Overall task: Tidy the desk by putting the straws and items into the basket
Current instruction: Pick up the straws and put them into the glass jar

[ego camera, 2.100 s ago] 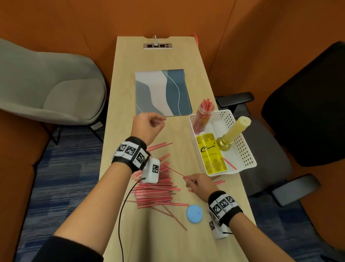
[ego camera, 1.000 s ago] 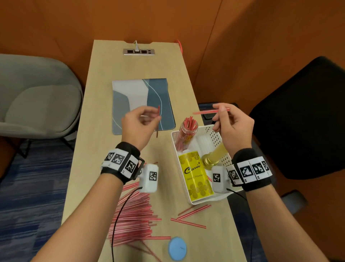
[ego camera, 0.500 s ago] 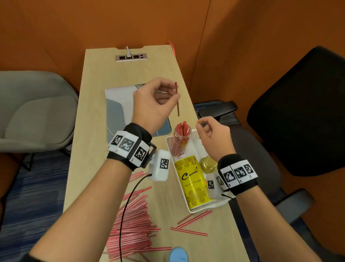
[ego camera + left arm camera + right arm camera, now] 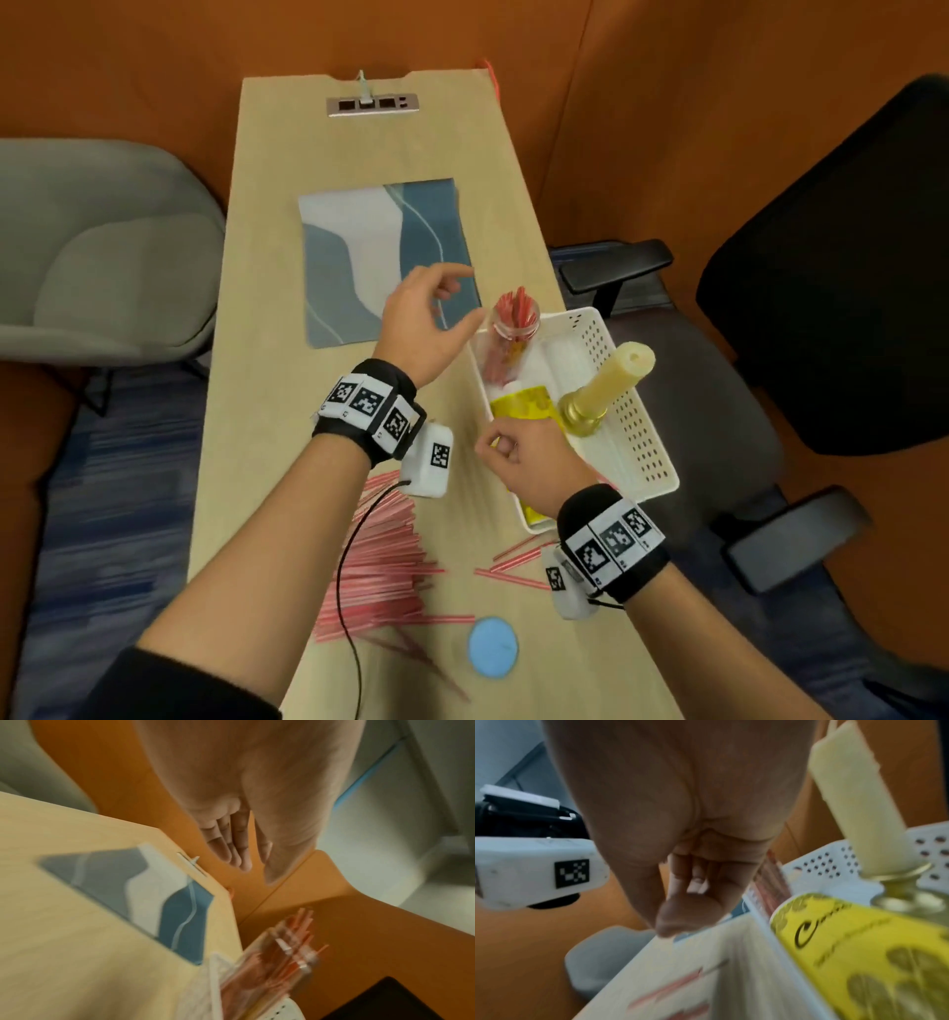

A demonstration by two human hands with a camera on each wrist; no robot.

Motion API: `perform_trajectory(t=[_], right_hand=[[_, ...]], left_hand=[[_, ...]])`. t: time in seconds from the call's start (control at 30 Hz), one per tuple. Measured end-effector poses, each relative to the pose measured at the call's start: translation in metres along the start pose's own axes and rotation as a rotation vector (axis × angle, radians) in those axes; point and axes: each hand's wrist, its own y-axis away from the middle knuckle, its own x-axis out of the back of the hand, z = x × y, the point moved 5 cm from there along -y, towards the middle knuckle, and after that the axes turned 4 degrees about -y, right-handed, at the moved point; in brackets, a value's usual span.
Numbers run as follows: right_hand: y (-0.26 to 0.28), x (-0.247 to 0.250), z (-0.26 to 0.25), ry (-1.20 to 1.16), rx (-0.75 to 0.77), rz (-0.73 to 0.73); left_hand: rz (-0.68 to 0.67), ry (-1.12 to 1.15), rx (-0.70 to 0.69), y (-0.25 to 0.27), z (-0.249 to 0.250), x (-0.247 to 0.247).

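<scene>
Some red straws already stand in the clear glass jar (image 4: 515, 317) inside the white perforated plastic basket (image 4: 648, 452); a big heap of red straws (image 4: 382, 555) remains on the desk beside it. The left hand (image 4: 426, 324) hangs spread and empty, and the right hand (image 4: 529, 460) is loosely curled, empty. A round blue disc (image 4: 493, 648) lies near the heap.
</scene>
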Motion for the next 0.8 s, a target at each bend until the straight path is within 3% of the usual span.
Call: perform_trajectory(t=[0.17,0.3,0.37,0.6,0.8], right_hand=[[0.007,-0.095,0.013,0.165,-0.067,-0.371],[0.023,-0.147,0.025,0.344,-0.084,-0.477],[0.030,-0.158,0.030,0.423,-0.104,-0.473],[0.037,-0.153,0.031,0.481,-0.105,-0.386],[0.042,-0.131,0.028,0.331,-0.071,-0.390]], left_hand=[[-0.058,-0.092,0.304,0.080,-0.089,0.033],[-0.215,-0.293,0.589,0.158,-0.153,0.042],[-0.250,-0.311,0.667,0.188,-0.170,0.045],[-0.253,-0.298,0.644,0.230,-0.192,0.040],[-0.260,-0.285,0.625,0.231,-0.192,0.042]])
